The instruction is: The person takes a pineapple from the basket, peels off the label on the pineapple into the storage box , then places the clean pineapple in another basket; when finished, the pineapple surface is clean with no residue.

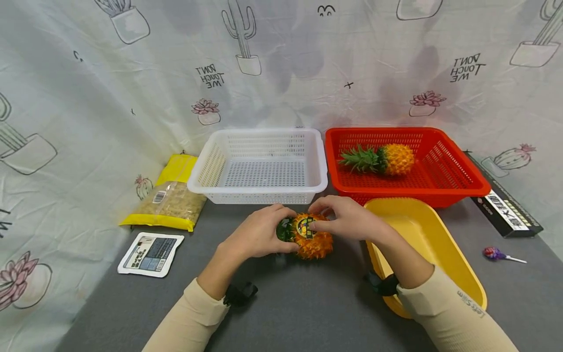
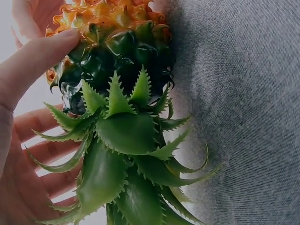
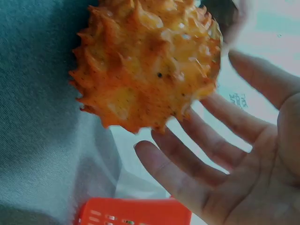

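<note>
A small pineapple (image 1: pixel 315 246) lies on its side between the two hands, low at the grey table (image 1: pixel 290 303), its contact underneath hidden. Its long axis runs crosswise, from one hand to the other: the leafy crown (image 2: pixel 126 136) points left, under the left palm and back toward that wrist, while the orange blunt end faces the right palm. The round label (image 1: pixel 304 227) faces up, just under the right thumb. The left hand (image 1: pixel 259 232) arches over the dark green end and holds it between thumb and fingers. The right hand (image 1: pixel 345 217) touches the orange end with thumb and fingers apart, the fingers (image 3: pixel 173 173) nearly straight. Beyond the left hand stands a white basket (image 1: pixel 264 189); beyond the right, a red basket (image 1: pixel 409 190); a yellow tray (image 1: pixel 418 215) sits beneath the right forearm.
</note>
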Action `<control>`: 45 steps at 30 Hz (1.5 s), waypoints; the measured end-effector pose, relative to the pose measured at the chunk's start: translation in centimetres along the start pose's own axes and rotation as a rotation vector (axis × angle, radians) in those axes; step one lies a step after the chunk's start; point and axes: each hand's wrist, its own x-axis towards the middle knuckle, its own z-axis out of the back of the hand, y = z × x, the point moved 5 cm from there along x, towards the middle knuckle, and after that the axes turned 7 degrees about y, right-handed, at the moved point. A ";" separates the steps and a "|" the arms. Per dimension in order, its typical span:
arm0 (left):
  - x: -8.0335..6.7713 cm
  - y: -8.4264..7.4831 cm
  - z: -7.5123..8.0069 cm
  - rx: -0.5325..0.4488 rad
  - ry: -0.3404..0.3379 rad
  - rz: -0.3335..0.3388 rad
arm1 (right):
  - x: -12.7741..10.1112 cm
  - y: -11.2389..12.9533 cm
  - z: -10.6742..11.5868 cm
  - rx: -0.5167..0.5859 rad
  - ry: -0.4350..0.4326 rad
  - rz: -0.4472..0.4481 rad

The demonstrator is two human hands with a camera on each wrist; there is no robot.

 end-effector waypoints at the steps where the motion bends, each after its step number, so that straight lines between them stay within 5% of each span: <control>1: 0.0 0.0 0.0 -0.004 -0.002 -0.002 | 0.1 0.0 -0.1 -0.003 -0.014 -0.002; 11: -0.1 0.1 -0.1 -0.011 -0.011 -0.001 | 0.7 0.5 -0.6 -0.090 -0.083 -0.028; 30: -0.2 0.1 0.0 -0.009 -0.014 -0.004 | 0.6 1.5 -0.4 -0.030 -0.203 -0.014; 45: -0.2 0.1 0.0 0.008 0.002 -0.007 | -0.1 0.6 1.0 0.224 -0.166 0.043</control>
